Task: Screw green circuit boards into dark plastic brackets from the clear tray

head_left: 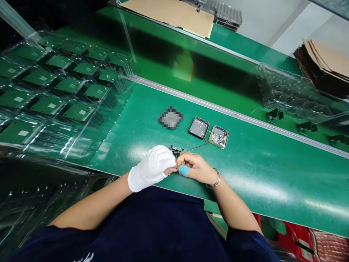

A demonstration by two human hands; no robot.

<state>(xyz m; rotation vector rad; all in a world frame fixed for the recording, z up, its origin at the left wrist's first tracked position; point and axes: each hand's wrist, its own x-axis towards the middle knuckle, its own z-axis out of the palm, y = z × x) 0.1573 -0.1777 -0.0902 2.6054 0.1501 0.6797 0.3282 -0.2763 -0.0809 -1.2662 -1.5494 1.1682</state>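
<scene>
My left hand (154, 165), in a white fingerless-looking glove, is closed at the near edge of the green bench. Its bare fingertips meet those of my right hand (197, 167), which has blue tape on the thumb and a metal bangle at the wrist. A small black part (176, 150) with pale details shows just beyond the fingers, pinched between both hands; its lower portion is hidden. From beside it a thin bent dark rod or wire (197, 147) reaches toward an open square black case (199, 127). A yellow-rimmed square tray (219, 137) holds many small shiny metal pieces.
A blurred-out square object (171, 118) lies left of the case. Clear plastic trays with green boards (69, 85) fill the left side. Several black parts (274, 115) stand behind the metal rail (231, 112). A clear tray (291, 91) and cardboard stack (327, 62) are at the right.
</scene>
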